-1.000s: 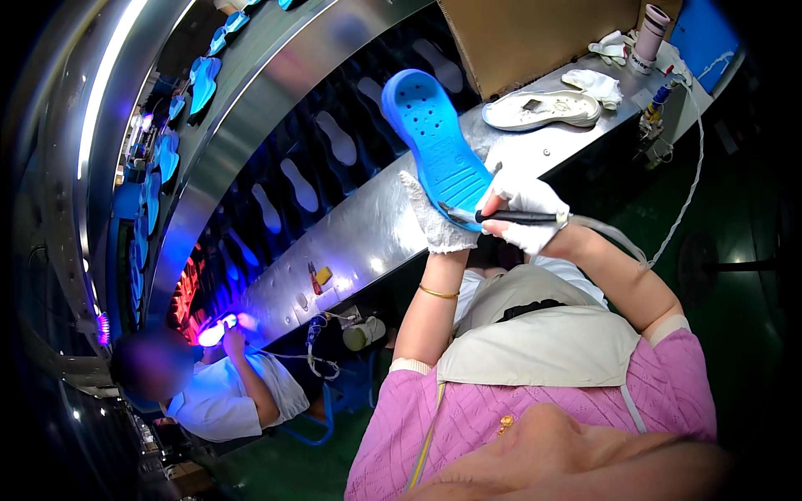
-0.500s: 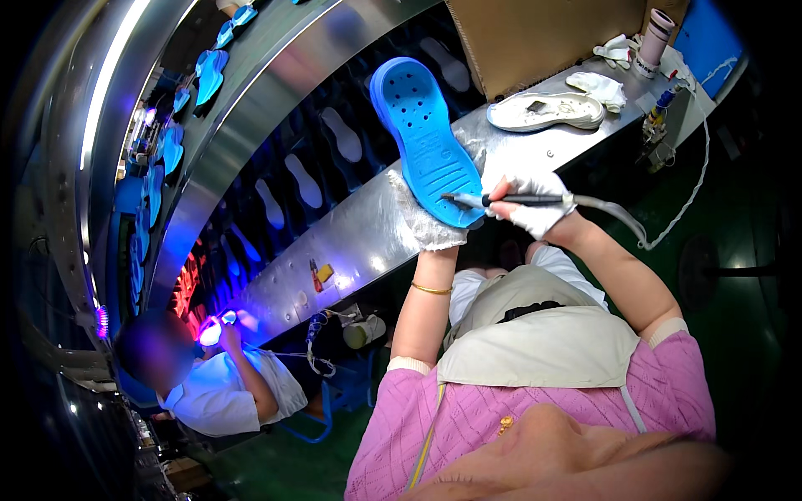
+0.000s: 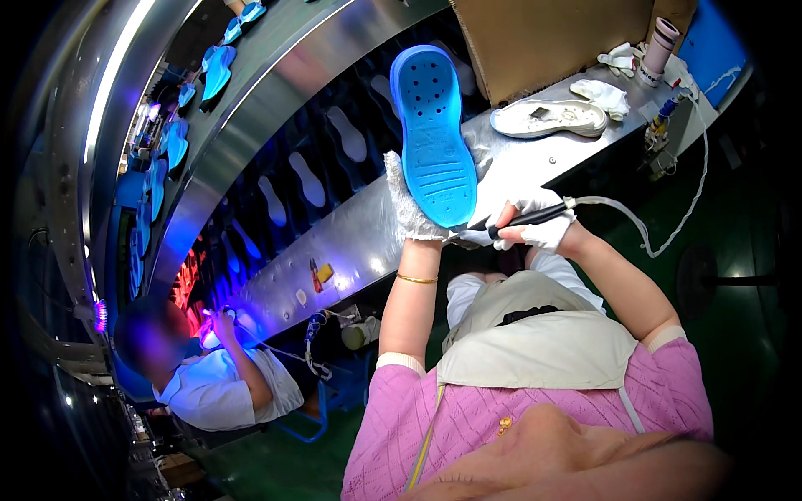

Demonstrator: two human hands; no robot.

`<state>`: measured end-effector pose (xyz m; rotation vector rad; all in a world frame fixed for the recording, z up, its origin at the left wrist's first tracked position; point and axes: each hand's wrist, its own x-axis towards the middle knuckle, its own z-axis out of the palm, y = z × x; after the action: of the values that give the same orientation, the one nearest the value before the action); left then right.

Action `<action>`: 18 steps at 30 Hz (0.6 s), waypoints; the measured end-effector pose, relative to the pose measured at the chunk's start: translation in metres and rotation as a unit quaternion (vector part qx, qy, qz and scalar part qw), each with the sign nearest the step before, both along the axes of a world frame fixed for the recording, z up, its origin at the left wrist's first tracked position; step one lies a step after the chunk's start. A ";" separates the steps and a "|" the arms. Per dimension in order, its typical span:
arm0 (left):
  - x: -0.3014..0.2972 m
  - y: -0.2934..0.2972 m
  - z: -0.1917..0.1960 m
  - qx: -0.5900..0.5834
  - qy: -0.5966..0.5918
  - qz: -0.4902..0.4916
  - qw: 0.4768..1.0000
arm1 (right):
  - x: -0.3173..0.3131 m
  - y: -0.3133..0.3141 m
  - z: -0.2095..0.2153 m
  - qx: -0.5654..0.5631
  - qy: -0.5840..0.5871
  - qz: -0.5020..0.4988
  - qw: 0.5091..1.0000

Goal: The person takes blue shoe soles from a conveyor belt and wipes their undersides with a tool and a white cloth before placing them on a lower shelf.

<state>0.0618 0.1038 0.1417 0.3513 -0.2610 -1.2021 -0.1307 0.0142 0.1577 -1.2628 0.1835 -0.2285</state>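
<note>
My gloved left hand grips a blue shoe sole near its heel end, holding it up over the metal bench. The sole's grooved, perforated inner face points toward me. In my right hand, whose white glove leaves the fingertips bare, is a black-handled brush fed by a clear tube. The brush tip is at the sole's lower edge, partly hidden, so contact is unclear. A white shoe upper lies on the bench beyond my right hand.
White gloves and a pink cylinder stand by a cardboard box. Behind the bench, a rack carries pale soles; blue soles line a conveyor. A co-worker sits left. A red tool lies on the bench.
The brush has moved from the sole's inner face down to its lower edge, and its handle now tilts. My left hand has turned the sole more upright.
</note>
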 end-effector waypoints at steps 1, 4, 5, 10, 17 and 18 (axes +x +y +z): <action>0.000 -0.001 0.000 0.014 -0.012 0.004 1.000 | 0.000 -0.002 0.004 0.010 0.004 -0.002 1.000; 0.006 -0.003 -0.002 0.024 0.005 -0.023 0.999 | 0.004 -0.008 0.011 -0.021 -0.011 -0.023 0.999; 0.005 -0.003 -0.002 0.013 0.022 -0.023 0.999 | 0.008 -0.006 0.011 -0.110 -0.071 -0.059 0.990; 0.001 -0.011 0.021 0.041 0.007 -0.068 0.997 | 0.024 -0.014 0.002 -0.367 -0.185 -0.069 0.909; 0.016 -0.013 0.013 0.235 -0.115 -0.127 0.957 | 0.018 -0.019 0.018 -0.279 0.003 0.042 0.959; 0.016 -0.014 0.010 0.233 -0.116 -0.129 0.957 | 0.017 -0.023 0.026 -0.261 0.026 0.060 0.963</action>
<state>0.0783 0.0896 0.1521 0.8945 -0.2277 -1.4790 -0.1141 -0.0093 0.1834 -1.8003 0.0915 -0.1427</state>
